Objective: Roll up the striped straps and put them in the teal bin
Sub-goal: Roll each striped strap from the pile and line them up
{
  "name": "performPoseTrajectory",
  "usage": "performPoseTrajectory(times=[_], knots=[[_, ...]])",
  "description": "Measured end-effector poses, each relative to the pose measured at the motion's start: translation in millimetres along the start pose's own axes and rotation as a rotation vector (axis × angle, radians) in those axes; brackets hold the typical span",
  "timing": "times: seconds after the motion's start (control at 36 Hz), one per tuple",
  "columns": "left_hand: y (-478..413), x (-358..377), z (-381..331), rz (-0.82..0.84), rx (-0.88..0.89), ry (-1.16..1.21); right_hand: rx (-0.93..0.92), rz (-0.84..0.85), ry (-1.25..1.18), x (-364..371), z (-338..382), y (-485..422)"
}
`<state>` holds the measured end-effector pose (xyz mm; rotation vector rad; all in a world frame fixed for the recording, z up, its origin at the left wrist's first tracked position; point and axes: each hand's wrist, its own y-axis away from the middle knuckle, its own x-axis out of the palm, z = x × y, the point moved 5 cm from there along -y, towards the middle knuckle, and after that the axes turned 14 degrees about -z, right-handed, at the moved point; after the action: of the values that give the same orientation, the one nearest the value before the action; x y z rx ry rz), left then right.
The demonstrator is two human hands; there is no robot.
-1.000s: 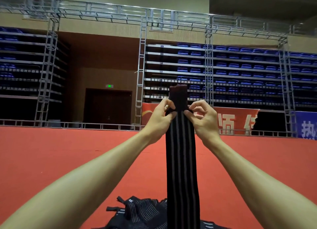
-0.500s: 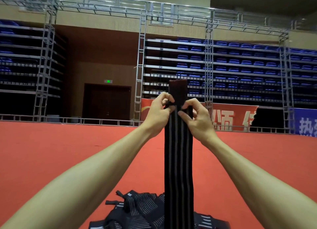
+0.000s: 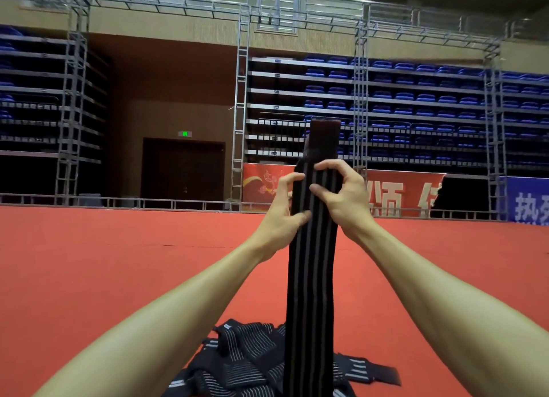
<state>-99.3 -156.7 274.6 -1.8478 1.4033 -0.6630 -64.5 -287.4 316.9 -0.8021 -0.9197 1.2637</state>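
Left hand (image 3: 279,209) & right hand (image 3: 341,197), arms stretched fwd, pinch 1 striped strap (image 3: 312,277) near its upper end, holding it upright in mid-frame. Left fingers curl round the strap's left edge w/ the thumb pressed on the front face lower down. Right thumb presses the front face near centre, while the right fingers hook over the right edge from above. Both hands are closed onto the fabric, not spread.

A plain dark end section of the strap stands up above the knuckles. Below the hands the strap hangs straight down, black w/ pale gray lengthwise stripes, and runs out of the bottom of the frame. It passes in front of a loose pile of straps (image 3: 246,361) of the same kind, heaped on the red floor (image 3: 118,263).

Bkgd: metal truss frame (image 3: 242,99), tiers of blue seats (image 3: 416,96), a red banner (image 3: 398,194) behind the right hand, a blue banner (image 3: 528,200) at far right, and a dark double door (image 3: 182,170) under a green-lit sign (image 3: 184,134).
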Motion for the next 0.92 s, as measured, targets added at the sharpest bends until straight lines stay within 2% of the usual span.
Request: performPoseTrajectory(times=[0.08,0.17,0.28,0.39,0.61,0.69,0.81,0.92], knots=[[11.8,4.1,14.3,0.061,0.014,-0.097,0.012,-0.036,-0.01,-1.4,0.6,-3.5],[12.3,2.7,16.0,0.015,0.006,-0.09,0.024,-0.028,-0.005,-0.1,1.3,-3.5],[8.4,-2.4,13.2,-0.017,0.02,-0.078,0.049,0.068,0.033,6.4,-0.5,-1.3],[14.6,-4.0,14.2,0.007,0.0,-0.077,0.041,0.042,0.043,9.1,5.9,-1.4],[62.8,-3.0,47.7,0.204,-0.063,-0.125,0.049,-0.026,0.049,7.5,16.5,-9.0],[81.7,-3.1,61.3,0.23,-0.094,-0.13,0.044,-0.043,0.062,6.5,16.8,-12.8],[103.0,-0.5,76.4,0.286,-0.08,-0.253,0.063,-0.099,0.049,6.3,16.4,-17.4],[113.9,-0.4,85.2,0.265,-0.082,-0.265,0.082,-0.11,0.038,6.3,19.8,-18.2]])
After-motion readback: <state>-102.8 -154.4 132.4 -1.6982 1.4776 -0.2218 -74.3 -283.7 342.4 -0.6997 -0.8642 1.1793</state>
